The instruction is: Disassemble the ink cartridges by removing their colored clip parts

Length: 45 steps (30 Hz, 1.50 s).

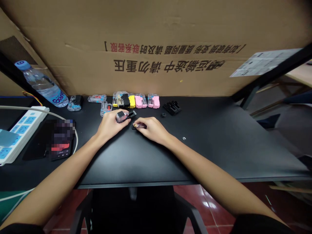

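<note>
My left hand (110, 124) is closed around a small clear-cased device (120, 117) with a black square on top. A dark flat piece (132, 114) sticks out from the device to the right. Close by, my right hand (154, 129) pinches a small see-through part (139, 125) with a gold-coloured end; its kind cannot be made out. A small black round piece (134, 127) shows at the right fingertips, and I cannot tell whether it is held or lies on the table. Behind the hands stands a row of clear-cased devices with yellow and pink covers (140, 101).
Black holders (172, 107) and a small black ring (163, 114) lie right of the row. A white bit (184, 138) is on the black table (209, 146). Leftward are a water bottle (46, 85), a power strip (23, 133) and a phone (62, 139). Cardboard (170, 26) rises behind.
</note>
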Each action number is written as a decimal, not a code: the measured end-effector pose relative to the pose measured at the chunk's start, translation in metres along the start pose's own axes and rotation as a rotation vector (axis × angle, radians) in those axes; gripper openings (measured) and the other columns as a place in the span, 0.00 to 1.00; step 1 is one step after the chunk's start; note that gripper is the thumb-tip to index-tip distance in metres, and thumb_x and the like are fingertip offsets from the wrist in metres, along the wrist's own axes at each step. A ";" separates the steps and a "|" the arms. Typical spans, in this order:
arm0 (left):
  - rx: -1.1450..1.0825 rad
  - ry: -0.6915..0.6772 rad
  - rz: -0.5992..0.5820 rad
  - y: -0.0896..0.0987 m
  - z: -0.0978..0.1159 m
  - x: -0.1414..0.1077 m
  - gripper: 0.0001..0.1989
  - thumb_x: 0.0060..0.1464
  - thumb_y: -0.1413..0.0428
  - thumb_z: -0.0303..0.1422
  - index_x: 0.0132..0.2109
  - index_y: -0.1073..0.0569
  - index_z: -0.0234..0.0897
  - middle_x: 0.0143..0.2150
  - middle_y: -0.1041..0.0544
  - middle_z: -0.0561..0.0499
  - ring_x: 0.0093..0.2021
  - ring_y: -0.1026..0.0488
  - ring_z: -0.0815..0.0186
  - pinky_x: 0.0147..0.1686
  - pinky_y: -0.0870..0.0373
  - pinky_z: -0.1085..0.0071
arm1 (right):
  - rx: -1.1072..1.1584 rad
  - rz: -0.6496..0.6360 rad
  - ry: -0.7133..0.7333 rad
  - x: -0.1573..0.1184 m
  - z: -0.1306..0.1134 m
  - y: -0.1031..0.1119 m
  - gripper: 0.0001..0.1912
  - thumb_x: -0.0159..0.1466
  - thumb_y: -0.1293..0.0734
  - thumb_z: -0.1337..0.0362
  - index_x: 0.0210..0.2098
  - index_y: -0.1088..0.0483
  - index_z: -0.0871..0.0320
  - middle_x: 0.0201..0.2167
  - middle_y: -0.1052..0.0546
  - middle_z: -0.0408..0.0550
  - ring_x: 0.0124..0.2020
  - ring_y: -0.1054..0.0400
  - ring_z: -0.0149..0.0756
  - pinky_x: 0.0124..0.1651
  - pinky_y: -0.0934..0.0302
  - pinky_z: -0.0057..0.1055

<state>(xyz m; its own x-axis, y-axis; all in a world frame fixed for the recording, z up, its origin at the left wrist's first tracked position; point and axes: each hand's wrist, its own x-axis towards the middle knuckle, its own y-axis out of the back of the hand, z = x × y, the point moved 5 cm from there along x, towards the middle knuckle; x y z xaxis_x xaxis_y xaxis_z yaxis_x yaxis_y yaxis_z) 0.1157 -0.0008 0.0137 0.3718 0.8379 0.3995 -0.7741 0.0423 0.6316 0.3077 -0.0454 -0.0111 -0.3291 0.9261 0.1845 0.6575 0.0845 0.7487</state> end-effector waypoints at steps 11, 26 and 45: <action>-0.013 -0.011 -0.003 0.000 0.001 0.000 0.12 0.57 0.31 0.32 0.48 0.15 0.38 0.47 0.11 0.51 0.46 0.14 0.58 0.52 0.20 0.65 | -0.012 0.042 -0.040 0.001 0.002 0.005 0.12 0.68 0.31 0.71 0.48 0.18 0.56 0.40 0.13 0.50 0.38 0.19 0.41 0.43 0.33 0.32; 0.008 -0.026 0.010 0.001 0.000 -0.001 0.12 0.57 0.31 0.34 0.48 0.14 0.37 0.47 0.11 0.50 0.45 0.13 0.58 0.52 0.19 0.65 | -0.309 -0.074 -0.117 -0.004 0.000 0.017 0.14 0.68 0.28 0.63 0.53 0.20 0.54 0.40 0.13 0.49 0.40 0.20 0.44 0.39 0.36 0.33; 0.033 -0.019 0.008 0.003 -0.002 -0.001 0.13 0.58 0.32 0.38 0.49 0.14 0.40 0.46 0.11 0.51 0.46 0.13 0.57 0.53 0.18 0.63 | -0.228 0.113 -0.260 -0.018 0.073 0.115 0.14 0.59 0.29 0.54 0.34 0.20 0.60 0.25 0.24 0.44 0.27 0.35 0.34 0.33 0.43 0.33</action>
<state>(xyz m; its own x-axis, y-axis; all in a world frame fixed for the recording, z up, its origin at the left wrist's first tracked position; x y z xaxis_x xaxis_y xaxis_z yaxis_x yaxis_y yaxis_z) 0.1119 -0.0003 0.0138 0.3760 0.8275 0.4170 -0.7596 0.0175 0.6502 0.4388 -0.0258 0.0258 -0.0598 0.9900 0.1280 0.5023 -0.0810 0.8609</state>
